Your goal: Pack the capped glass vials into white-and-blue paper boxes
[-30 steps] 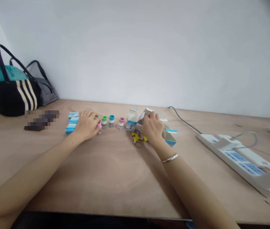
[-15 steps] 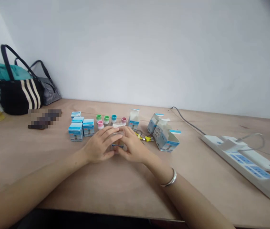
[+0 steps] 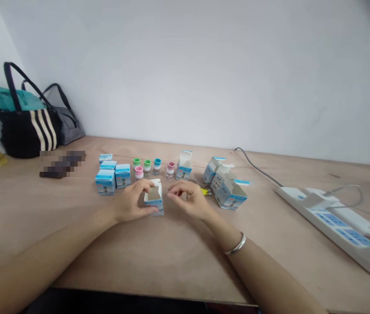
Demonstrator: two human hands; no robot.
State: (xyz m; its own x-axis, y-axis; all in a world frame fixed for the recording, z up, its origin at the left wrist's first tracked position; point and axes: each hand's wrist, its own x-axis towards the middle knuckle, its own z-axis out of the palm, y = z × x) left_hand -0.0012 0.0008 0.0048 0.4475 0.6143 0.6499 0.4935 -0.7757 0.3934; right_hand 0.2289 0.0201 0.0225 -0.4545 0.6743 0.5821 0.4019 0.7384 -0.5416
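My left hand [image 3: 131,205] grips a small blue-and-white cardboard box [image 3: 156,208] from its left side, thumb at the front and fingers behind. The top of this box is open and its inside shows. Just to the right, my right hand [image 3: 191,201] hovers apart from the box, fingers bent, thumb a little away from them, nothing visible between. Behind the hands stand small clear bottles with coloured caps: a pink-capped bottle [image 3: 139,172], a blue-capped bottle [image 3: 157,165] and others in green and pink. Yellow key rings [image 3: 206,192] are partly hidden behind my right hand.
Several closed boxes [image 3: 105,182] stand at the left. Opened boxes [image 3: 229,192] lie at the right, and another open box [image 3: 184,165] stands behind. A power strip [image 3: 332,222] with a cable is on the far right. A black bag [image 3: 24,131] and a blurred dark object [image 3: 62,165] are at the left.
My hands left the bottles and the opened boxes and came together around a box at the centre. Now my right hand has drawn off to the right, while my left hand keeps the box.
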